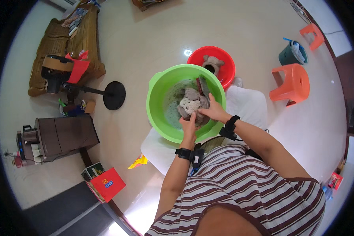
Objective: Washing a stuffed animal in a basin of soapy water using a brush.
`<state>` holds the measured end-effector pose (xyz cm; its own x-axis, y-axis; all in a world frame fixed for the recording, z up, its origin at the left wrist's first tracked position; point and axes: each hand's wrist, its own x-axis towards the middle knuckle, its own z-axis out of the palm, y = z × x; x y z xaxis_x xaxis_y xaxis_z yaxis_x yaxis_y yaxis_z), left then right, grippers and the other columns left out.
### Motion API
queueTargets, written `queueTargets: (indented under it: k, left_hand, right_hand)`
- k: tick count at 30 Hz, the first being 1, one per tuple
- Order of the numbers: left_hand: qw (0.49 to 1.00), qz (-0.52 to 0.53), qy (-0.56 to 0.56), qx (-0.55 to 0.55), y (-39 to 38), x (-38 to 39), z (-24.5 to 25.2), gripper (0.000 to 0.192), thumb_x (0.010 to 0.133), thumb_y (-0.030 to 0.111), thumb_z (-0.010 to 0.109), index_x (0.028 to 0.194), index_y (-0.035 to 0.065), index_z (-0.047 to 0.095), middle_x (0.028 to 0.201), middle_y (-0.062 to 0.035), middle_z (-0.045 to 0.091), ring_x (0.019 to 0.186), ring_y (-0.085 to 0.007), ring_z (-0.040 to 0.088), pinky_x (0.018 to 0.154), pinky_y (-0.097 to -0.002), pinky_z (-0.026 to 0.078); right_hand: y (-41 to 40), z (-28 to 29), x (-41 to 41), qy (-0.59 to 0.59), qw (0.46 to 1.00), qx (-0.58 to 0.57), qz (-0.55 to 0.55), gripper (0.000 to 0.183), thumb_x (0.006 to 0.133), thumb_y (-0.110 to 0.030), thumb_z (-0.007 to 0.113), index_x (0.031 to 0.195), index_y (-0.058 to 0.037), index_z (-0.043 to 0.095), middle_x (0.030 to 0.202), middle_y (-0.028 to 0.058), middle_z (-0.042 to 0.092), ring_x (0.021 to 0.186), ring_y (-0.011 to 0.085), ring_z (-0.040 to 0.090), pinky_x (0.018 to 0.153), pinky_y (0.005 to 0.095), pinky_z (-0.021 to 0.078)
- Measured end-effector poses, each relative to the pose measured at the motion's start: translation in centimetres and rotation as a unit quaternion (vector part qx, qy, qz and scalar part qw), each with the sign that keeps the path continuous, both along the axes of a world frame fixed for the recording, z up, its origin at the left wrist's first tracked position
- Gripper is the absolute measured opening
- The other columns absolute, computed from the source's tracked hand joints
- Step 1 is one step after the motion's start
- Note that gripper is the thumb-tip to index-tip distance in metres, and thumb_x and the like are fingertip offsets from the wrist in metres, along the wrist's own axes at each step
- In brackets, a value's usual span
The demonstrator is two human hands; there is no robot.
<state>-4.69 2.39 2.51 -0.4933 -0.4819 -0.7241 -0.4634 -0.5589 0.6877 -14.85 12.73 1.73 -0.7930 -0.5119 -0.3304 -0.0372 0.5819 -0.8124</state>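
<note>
A wet grey plush toy (191,96) with a cream, fluffy muzzle lies in a green plastic basin (155,112). My left hand (189,129) grips the toy's lower edge, thumb up against the muzzle. From the right, my right hand (214,109) holds the toy's side, its thumb pressed beside the muzzle. Just above my right fingers a scrubbing brush (203,85) with dark bristles leans along the basin's inner wall. Cloudy greyish water (174,113) with foam covers the basin's bottom. My fingertips under the toy are hidden.
Behind the green basin stands a red basin (228,63) holding another grey plush piece (213,63). An orange stool (293,84) and a dark green bin (292,54) are at right. A fan (114,95), wooden bench (82,38) and brown cabinet (66,134) stand at left.
</note>
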Motion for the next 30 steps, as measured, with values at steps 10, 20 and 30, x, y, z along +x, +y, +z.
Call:
queueTargets:
  k: [10, 20, 30]
  left_hand:
    - [0.97, -0.171, 0.05, -0.167, -6.1, -3.5, -4.8, 0.073, 0.075, 0.047, 0.056, 0.119, -0.0082, 0.035, 0.122, -0.0224, 0.04, 0.112, -0.031, 0.04, 0.092, -0.0343, 0.033]
    - [0.948, -0.094, 0.182, 0.244, -7.6, -3.3, -6.3, 0.072, 0.076, 0.053, 0.053, 0.124, 0.0021, 0.036, 0.124, -0.0117, 0.042, 0.114, -0.0239, 0.04, 0.096, -0.0367, 0.03]
    - [0.928, -0.044, 0.237, 0.284, -6.3, -4.2, -2.6, 0.056, 0.086, 0.044, 0.041, 0.122, 0.0017, 0.039, 0.122, -0.0129, 0.044, 0.112, -0.0293, 0.042, 0.096, -0.0441, 0.031]
  right_hand:
    - [1.2, 0.6, -2.9, 0.018, 0.993, 0.057, 0.105, 0.086, 0.061, -0.017, 0.063, 0.131, 0.0028, 0.017, 0.113, 0.0272, 0.047, 0.102, 0.0355, 0.049, 0.087, 0.0349, 0.0388]
    - [-0.7, 3.9, -8.1, 0.026, 0.983, 0.068, 0.17, 0.077, 0.06, -0.016, 0.059, 0.128, 0.0006, 0.027, 0.101, 0.0257, 0.054, 0.093, 0.035, 0.054, 0.081, 0.0365, 0.0417]
    - [-3.0, 2.8, -8.8, 0.185, 0.966, 0.016, 0.179, 0.049, 0.071, -0.014, 0.055, 0.117, -0.0044, 0.042, 0.104, 0.0188, 0.053, 0.092, 0.034, 0.052, 0.077, 0.0418, 0.0431]
